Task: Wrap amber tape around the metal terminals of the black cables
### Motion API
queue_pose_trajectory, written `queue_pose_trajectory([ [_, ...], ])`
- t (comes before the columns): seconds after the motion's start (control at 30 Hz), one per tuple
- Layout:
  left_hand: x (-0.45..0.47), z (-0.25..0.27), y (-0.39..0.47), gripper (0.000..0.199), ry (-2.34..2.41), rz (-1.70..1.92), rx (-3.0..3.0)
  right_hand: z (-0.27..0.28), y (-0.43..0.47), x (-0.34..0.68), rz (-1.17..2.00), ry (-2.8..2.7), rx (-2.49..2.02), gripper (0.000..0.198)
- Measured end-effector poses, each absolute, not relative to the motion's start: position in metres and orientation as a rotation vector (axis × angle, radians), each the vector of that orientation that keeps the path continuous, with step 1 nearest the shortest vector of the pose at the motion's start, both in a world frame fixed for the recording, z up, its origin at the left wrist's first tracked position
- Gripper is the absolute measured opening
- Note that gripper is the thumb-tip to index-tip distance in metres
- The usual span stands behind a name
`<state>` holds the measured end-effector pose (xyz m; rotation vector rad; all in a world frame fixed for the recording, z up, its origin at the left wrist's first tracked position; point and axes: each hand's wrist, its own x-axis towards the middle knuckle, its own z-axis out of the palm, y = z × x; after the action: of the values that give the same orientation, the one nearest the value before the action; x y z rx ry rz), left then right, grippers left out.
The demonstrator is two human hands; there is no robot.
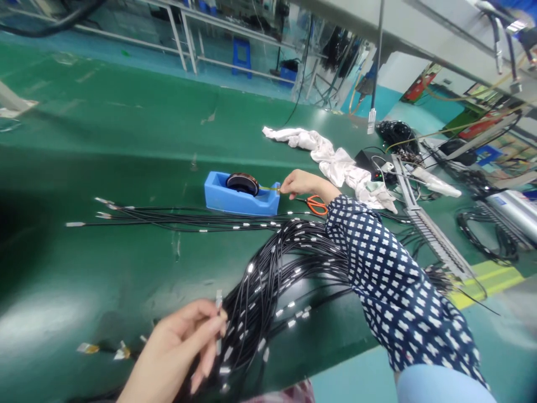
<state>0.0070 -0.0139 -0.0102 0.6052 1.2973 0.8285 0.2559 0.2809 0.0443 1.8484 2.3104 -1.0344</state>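
Note:
My left hand (pixel 180 341), at the lower left, pinches a black cable by its silver connector (pixel 218 299), which points upward between thumb and fingers. Beside it a thick bundle of black cables (pixel 268 268) with small white labels curves across the table. My right hand (pixel 301 182) is at the cutter end of a blue tape dispenser (pixel 241 203), its fingers closed on the end of the yellowish tape (pixel 269 188). The tape runs back to a dark roll (pixel 243 184) in the dispenser. Orange-handled scissors (pixel 316 205) lie just under my right wrist.
Several straight cables (pixel 168 217) lie in front of the dispenser. A crumpled white cloth (pixel 323 150) lies behind my right hand. To the right are a slotted metal rail (pixel 436 238) and coiled cables (pixel 486 235). A cable with a connector (pixel 371 120) hangs over the green table (pixel 126 134).

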Motion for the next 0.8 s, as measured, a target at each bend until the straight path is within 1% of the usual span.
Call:
queue_pose_trajectory([
  [0.13, 0.015, -0.003, -0.013, 0.032, 1.226, 0.875, 0.629, 0.045, 0.274, 0.242, -0.906, 2.221, 1.960, 0.014],
  [0.23, 0.016, -0.001, -0.015, 0.035, 1.186, 0.857, 0.645, 0.033, 0.261, 0.238, -0.849, 2.176, 2.017, 0.016],
  [0.33, 0.007, -0.004, -0.018, 0.037, 1.178, 0.824, 0.644, 0.017, 0.240, 0.243, -0.876, 2.246, 2.071, 0.019],
  [0.4, 0.000, -0.007, -0.019, 0.035, 1.183, 0.836, 0.638, 0.010, 0.220, 0.249, -0.968, 2.339, 2.091, 0.021],
  [0.47, -0.003, -0.008, -0.017, 0.031, 1.186, 0.856, 0.642, 0.008, 0.196, 0.251, -1.149, 2.399, 2.048, 0.028],
  [0.57, 0.000, -0.007, -0.009, 0.027, 1.236, 0.911, 0.690, 0.010, 0.150, 0.243, -1.547, 2.375, 1.835, 0.037],
  [0.6, 0.003, -0.005, -0.006, 0.027, 1.271, 0.936, 0.721, 0.011, 0.135, 0.237, -1.770, 2.330, 1.730, 0.038],
  [0.63, 0.005, -0.004, -0.002, 0.027, 1.309, 0.960, 0.755, 0.011, 0.121, 0.231, -2.105, 2.216, 1.597, 0.037],
  [0.7, 0.009, -0.001, 0.002, 0.027, 1.375, 0.989, 0.813, 0.011, 0.099, 0.219, -2.576, 1.947, 1.367, 0.037],
  [0.73, 0.010, 0.000, 0.003, 0.027, 1.401, 0.991, 0.834, 0.011, 0.092, 0.214, -2.716, 1.825, 1.282, 0.037],
  [0.8, 0.009, 0.001, 0.004, 0.029, 1.441, 0.969, 0.873, 0.009, 0.084, 0.207, -2.803, 1.702, 1.193, 0.037],
])
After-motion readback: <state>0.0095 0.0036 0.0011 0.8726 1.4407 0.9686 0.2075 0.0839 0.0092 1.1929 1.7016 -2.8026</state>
